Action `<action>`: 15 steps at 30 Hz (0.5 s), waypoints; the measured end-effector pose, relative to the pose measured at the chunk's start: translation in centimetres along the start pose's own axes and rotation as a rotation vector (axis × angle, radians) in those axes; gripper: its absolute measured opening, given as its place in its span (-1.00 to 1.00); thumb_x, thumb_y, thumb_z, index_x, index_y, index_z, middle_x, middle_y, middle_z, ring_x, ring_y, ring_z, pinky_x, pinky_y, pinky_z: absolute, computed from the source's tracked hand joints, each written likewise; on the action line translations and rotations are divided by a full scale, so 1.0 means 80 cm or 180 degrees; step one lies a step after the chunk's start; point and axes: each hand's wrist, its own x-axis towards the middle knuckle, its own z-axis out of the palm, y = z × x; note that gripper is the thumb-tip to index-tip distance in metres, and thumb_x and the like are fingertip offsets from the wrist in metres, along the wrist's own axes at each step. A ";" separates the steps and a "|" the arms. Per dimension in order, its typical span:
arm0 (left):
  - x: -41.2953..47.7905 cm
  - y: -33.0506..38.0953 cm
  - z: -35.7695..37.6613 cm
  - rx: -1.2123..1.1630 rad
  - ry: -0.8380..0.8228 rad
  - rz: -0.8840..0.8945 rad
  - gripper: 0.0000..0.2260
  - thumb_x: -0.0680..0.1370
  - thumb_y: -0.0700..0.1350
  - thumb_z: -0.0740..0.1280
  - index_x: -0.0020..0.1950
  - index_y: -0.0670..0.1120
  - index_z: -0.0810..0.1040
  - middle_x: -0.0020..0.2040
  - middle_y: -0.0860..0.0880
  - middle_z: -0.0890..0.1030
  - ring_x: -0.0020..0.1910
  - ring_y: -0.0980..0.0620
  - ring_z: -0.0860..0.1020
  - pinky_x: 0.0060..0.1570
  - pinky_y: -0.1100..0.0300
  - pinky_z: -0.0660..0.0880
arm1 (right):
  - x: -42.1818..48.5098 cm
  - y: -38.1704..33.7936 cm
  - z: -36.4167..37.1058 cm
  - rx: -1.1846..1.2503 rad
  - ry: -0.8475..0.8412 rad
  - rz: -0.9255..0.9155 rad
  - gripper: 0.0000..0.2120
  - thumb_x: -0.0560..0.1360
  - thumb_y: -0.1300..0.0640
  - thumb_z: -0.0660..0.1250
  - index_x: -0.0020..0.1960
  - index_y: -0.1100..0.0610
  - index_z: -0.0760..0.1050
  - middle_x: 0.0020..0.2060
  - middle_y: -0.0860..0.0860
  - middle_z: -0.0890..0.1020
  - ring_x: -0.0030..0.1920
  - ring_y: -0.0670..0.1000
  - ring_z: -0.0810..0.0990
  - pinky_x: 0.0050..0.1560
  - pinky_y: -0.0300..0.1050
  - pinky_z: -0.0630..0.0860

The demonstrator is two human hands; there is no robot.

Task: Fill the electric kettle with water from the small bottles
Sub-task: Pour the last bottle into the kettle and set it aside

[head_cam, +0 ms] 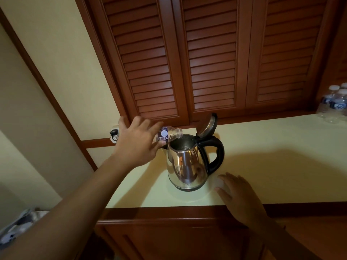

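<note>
The left hand (138, 145) reaches in from the left with its fingers and thumb curled round a small clear bottle (169, 135). The bottle is uncapped and tipped almost flat, its mouth just over the left rim of the electric kettle (187, 166). The steel kettle stands upright near the front edge of the pale counter (281, 166), towards its left end. Its lid (207, 124) is swung up and back and its black handle (218, 152) points right. The right hand (238, 194) lies at the counter's front edge, just right of the kettle's base and apart from it. Its fingers are loosely bent, and a small pale round thing (220, 182) sits between thumb and forefinger, but blur hides whether they pinch it. More capped bottles (336, 104) stand grouped at the far right back corner. A black plug (113, 133) sits in a wall socket past the left end, and louvred wooden doors (212, 62) rise behind the back edge.
</note>
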 end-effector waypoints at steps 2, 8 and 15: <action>-0.025 0.008 0.001 -0.0752 -0.0081 -0.0425 -0.41 0.63 0.38 0.19 0.56 0.09 0.38 0.31 0.01 0.62 0.36 -0.09 0.48 0.36 -0.28 0.39 | -0.004 -0.005 -0.006 0.0350 0.0073 -0.0017 -0.56 0.60 -0.20 0.16 0.35 0.00 0.49 0.19 -0.06 0.61 0.16 -0.06 0.50 0.18 -0.12 0.38; -0.113 0.068 0.000 -0.2438 -0.0205 -0.0351 -0.57 0.59 0.39 0.27 0.39 0.24 0.43 0.11 0.26 0.61 0.00 0.24 0.56 -0.17 0.21 0.55 | -0.010 -0.043 -0.063 0.0981 0.0227 -0.0249 -0.70 0.56 -0.07 0.37 0.29 -0.11 0.52 -0.02 -0.27 0.54 0.04 -0.24 0.51 0.00 -0.40 0.34; -0.129 0.105 -0.006 -0.2726 -0.0331 -0.0047 -0.56 0.58 0.39 0.30 0.39 0.25 0.53 0.06 0.26 0.66 -0.07 0.23 0.61 -0.22 0.26 0.53 | -0.010 -0.066 -0.135 0.0839 -0.0193 -0.0679 -0.67 0.47 -0.17 0.40 0.22 -0.16 0.54 0.03 -0.34 0.55 0.11 -0.33 0.48 -0.08 -0.53 0.32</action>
